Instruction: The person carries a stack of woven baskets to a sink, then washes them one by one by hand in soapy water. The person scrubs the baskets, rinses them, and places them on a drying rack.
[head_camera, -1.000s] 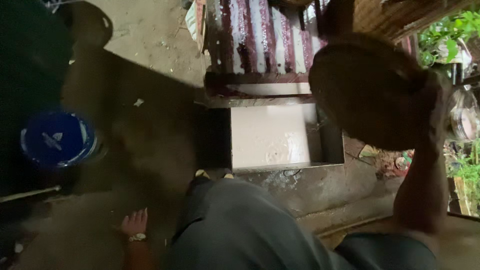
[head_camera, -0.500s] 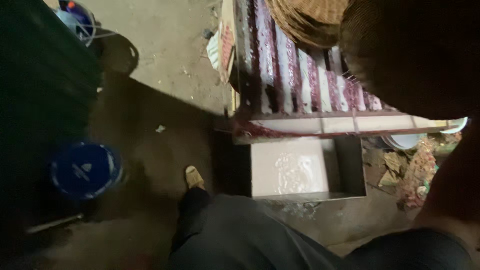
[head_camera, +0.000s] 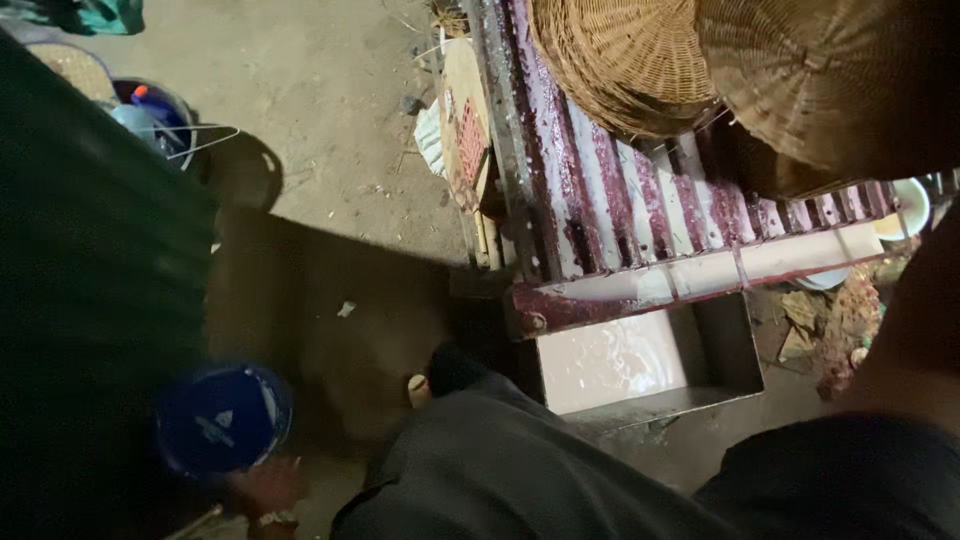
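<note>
Metal trough holds milky liquid; woven baskets rest on grate.

Bare dirt floor, half lit, with deep shadow across it.

Slatted rack bears two woven baskets

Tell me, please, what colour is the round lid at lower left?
Blue lid, seen in the head view.
</note>
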